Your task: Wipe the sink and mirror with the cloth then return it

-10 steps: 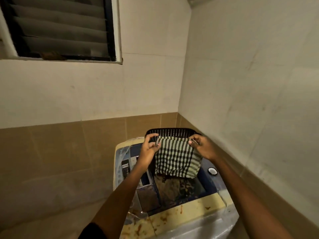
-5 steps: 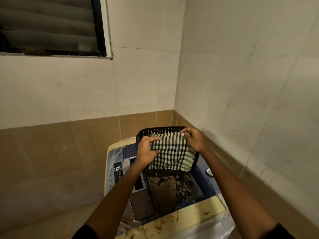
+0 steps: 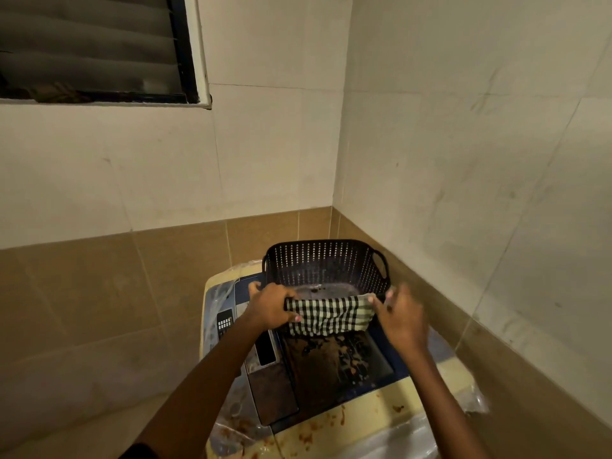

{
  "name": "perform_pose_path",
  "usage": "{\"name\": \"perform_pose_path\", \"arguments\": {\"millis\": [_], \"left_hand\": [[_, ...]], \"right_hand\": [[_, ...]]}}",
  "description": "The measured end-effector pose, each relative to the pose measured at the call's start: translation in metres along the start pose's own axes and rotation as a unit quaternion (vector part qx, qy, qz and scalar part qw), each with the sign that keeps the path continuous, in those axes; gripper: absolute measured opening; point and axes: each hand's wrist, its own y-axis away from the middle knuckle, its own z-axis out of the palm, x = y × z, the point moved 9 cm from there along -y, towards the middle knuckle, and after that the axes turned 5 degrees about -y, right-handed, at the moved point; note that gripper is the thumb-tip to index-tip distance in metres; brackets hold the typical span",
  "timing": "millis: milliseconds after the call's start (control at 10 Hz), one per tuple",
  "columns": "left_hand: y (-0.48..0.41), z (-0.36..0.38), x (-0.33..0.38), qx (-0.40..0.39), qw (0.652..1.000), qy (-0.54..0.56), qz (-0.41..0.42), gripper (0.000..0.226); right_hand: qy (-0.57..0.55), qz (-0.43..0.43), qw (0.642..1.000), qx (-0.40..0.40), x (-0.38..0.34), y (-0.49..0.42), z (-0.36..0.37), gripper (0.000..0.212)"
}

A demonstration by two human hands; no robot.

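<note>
A second ago I held the cloth (image 3: 328, 314) up by its top corners, hanging open in front of the basket (image 3: 326, 265) and hiding most of it. Now I've brought it down to the near rim, where it lies draped and bunched into a shorter band. My left hand (image 3: 270, 306) has closed into a fist around its left end, and my right hand (image 3: 400, 314) pinches the right end lower than before. The basket's far wall and right handle show now.
</note>
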Motion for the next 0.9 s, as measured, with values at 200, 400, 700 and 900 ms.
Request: {"name": "perform_pose_path", "arguments": {"millis": [200, 400, 700, 900], "left_hand": [[0.001, 0.008, -0.006, 0.044, 0.999, 0.000, -0.023, 0.030], [-0.001, 0.009, -0.006, 0.052, 0.997, -0.036, -0.033, 0.026], [-0.001, 0.008, -0.004, 0.071, 0.993, -0.082, -0.054, 0.027], [0.016, 0.002, 0.007, 0.085, 0.996, -0.019, -0.004, 0.057]], "right_hand": [[-0.353, 0.207, 0.904, -0.124, 0.046, 0.042, 0.073, 0.045], [-0.308, 0.172, 0.925, -0.143, 0.045, 0.031, 0.072, 0.023], [-0.190, 0.166, 0.961, -0.110, 0.057, 0.018, 0.052, 0.037], [-0.029, 0.108, 0.993, 0.043, 0.029, 0.016, 0.031, 0.044]]}}
